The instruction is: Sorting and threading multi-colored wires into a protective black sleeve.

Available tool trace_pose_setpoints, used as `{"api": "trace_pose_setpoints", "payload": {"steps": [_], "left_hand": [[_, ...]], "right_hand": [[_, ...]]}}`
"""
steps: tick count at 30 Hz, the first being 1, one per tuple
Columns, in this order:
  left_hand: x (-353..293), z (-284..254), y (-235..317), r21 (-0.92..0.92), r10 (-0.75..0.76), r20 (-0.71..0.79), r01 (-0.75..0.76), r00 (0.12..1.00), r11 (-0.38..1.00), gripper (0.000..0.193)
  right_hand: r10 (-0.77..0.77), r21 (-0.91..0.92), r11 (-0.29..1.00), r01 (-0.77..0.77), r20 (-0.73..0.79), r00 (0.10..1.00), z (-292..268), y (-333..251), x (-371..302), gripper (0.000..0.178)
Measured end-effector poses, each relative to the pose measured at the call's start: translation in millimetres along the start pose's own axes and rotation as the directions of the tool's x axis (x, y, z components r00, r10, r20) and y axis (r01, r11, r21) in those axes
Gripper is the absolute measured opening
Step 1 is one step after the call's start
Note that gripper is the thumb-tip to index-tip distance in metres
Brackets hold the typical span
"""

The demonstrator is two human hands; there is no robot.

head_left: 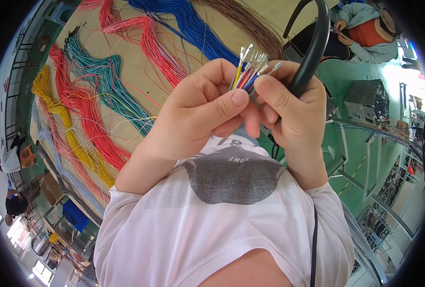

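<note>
Chest-high in front of me, a bunch of thin wires [245,82] in yellow, white, red and blue stands up between my hands, its tips fitted with small bare metal terminals. My left hand [193,105] is closed, pinching the bunch between thumb and fingers. From the other side my right hand [296,107] is closed too, its thumb and fingertips on the wires at the bunch's right edge. A thick black cable [317,50] arches over and runs down into the crook of my right thumb. The lower part of the wires is hidden behind my fingers.
On the tan table lie long bundles of blue wires [188,24], red wires [85,107], green wires [109,81], yellow wires [61,115] and brown wires [250,24]. Another person [368,33] sits at the far right. Metal frames [365,162] stand over the green floor on the right.
</note>
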State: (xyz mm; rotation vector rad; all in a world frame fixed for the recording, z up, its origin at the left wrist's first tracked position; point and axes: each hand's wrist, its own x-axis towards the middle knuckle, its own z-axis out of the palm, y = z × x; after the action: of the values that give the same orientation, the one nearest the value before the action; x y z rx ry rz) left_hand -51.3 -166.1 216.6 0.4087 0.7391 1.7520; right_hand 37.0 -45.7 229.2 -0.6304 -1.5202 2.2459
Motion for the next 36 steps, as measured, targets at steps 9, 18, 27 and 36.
{"api": "trace_pose_setpoints", "payload": {"steps": [9, 18, 27, 36], "left_hand": [[2, -2, -1, 0.019, 0.001, -0.026, 0.0, 1.0, 1.0, 0.014], [1, -4, 0, -0.007, -0.011, -0.006, 0.011, 1.0, 1.0, 0.015], [1, -3, 2, 0.013, 0.003, -0.05, -0.003, 0.999, 1.0, 0.017], [1, 0, 1, 0.16, 0.023, -0.086, -0.009, 0.996, 0.987, 0.016]], "right_hand": [[0.003, -0.044, 0.999, -0.005, -0.05, 0.999, 5, -1, 0, 0.013], [-0.013, -0.086, 0.996, 0.009, -0.046, 0.999, 7, 0, 2, 0.01], [0.007, -0.099, 0.995, -0.014, -0.074, 0.997, 9, -2, 2, 0.013], [0.025, -0.105, 0.994, -0.034, -0.081, 0.996, 10, -3, 3, 0.011]]}}
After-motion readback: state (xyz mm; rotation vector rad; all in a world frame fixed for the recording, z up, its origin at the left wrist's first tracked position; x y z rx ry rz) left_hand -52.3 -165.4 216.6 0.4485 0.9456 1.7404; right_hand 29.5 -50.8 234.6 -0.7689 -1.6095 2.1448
